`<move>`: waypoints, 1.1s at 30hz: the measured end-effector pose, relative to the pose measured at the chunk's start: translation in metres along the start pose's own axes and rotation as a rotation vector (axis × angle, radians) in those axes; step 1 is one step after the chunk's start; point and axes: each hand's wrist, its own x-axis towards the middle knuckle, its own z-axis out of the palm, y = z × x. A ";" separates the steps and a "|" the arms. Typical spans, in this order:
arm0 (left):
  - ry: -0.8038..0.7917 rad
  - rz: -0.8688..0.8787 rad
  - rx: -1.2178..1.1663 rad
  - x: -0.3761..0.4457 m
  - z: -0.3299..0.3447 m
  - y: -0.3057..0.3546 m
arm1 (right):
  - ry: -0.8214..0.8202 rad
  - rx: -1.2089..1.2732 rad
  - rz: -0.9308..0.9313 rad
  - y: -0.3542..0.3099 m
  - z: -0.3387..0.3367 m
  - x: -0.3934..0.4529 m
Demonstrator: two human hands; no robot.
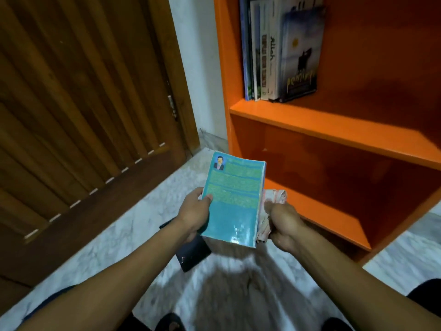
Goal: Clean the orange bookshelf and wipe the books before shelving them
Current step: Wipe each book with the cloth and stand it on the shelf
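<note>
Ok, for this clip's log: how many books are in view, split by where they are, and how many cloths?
Books held in hands: 1, the teal book
Books lying on the floor: 1, the dark book
Books standing on the shelf: about 5, spines partly cropped
Cloths: 1, the cloth
Total: about 8

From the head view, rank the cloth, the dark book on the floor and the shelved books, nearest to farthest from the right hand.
1. Cloth, held in the right hand.
2. Dark book, on the floor, left.
3. Shelved books, upper shelf.

Dim indoor light. Glare patch on teal book [235, 201] lower cover. Floor [148, 225] streaked with motion blur. Wide-angle bending at edges; door [78, 120] dark.
</note>
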 end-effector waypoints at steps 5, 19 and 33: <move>0.017 0.165 0.150 -0.022 0.010 0.014 | -0.101 0.089 -0.073 -0.005 -0.008 -0.006; -0.055 0.189 -0.266 -0.033 0.003 0.033 | -0.309 0.083 -0.114 -0.025 -0.018 -0.015; -0.157 0.203 -0.256 -0.047 0.019 0.034 | 0.299 -0.574 -0.980 -0.064 -0.030 -0.012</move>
